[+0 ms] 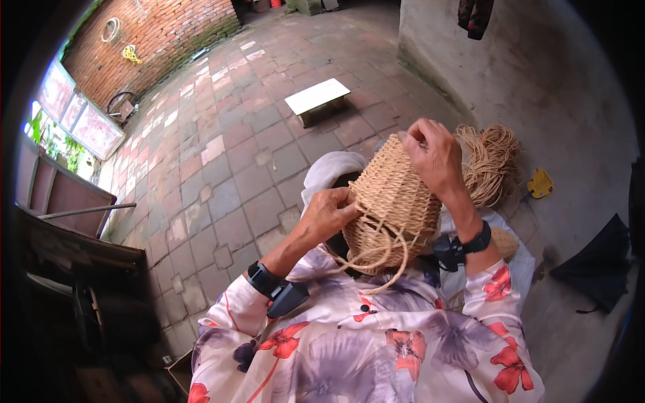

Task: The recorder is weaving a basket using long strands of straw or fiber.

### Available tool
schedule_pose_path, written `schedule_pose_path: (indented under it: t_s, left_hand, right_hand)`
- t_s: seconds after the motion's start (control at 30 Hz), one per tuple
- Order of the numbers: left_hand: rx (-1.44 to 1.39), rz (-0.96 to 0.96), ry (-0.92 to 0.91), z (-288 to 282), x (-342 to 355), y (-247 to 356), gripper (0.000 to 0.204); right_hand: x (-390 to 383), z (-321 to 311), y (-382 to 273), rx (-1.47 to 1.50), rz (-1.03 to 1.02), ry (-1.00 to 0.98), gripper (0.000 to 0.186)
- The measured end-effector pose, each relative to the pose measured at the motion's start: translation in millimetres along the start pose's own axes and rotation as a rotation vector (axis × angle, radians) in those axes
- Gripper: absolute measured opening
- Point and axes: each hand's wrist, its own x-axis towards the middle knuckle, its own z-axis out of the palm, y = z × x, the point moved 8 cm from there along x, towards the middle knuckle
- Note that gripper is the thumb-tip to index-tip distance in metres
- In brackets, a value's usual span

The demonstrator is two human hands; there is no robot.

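- Head view: a tan woven basket (396,188) sits between the person's two hands, in front of the torso and over the lap, its narrower end pointing away from the body.
- The left hand (328,213) is at the basket's left side, thumb and forefinger brought together; its grip is clamped on the basket's woven edge.
- The right hand (433,158) is at the upper right of the basket, near the narrow end, with its fingers curled. Whether its grip is clamped on a strand or only resting on the weave, I cannot tell.
- Loose strands (377,263) loop from the basket's near side toward the person's floral shirt (376,346).
- A dark device is strapped at each wrist.
- Just right of the right forearm, a tangled bundle of tan cord (490,166) lies by the plaster wall (544,87).
- Beyond it to the right is a yellow flat object (539,183), and nearer the person a black folded fabric object (598,265).
- White plastic sheeting (523,265) lies beside the right forearm, with another tan woven piece (504,243) partly hidden there.
- A pale cloth (329,173) is left of the basket.
- Farther ahead, a low white-topped stool (318,97) stands on the paved floor (232,195), well apart from the hands.
- At the far left rises a brick wall (168,30), where a pale coil (110,29) and a yellow coil (132,54) hang.
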Motion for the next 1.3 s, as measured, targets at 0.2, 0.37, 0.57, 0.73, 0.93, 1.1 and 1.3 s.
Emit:
schedule_pose_path:
  t_s: [0.2,0.37,0.57,0.73,0.93,1.1,1.3]
  left_hand:
    - [-0.522,-0.101,-0.176,9,-5,-13,0.017]
    - [-0.148,-0.148,0.265,-72,-9,-90,0.015]
    - [0.642,-0.346,0.817,-281,-97,-280,0.02]
    - [0.79,-0.638,0.82,-292,-116,-262,0.031]
    - [-0.021,-0.06,0.178,-59,-23,-60,0.03]
    - [-0.068,0.056,-0.033,-32,-25,-47,0.029]
    - [-0.545,-0.204,0.148,-116,-46,-156,0.023]
  right_hand:
    - [-1,50,33,0.018,0.088,-0.19,0.036]
    - [1,50,34,0.012,0.082,-0.205,0.033]
    - [0,53,40,0.02,0.109,-0.212,0.032]
    - [2,51,30,0.016,0.07,-0.189,0.032]
    - [0,58,36,0.038,0.153,-0.27,0.034]
    - [1,61,29,0.011,0.214,-0.301,0.036]
    - [-1,62,34,0.003,0.182,-0.324,0.034]
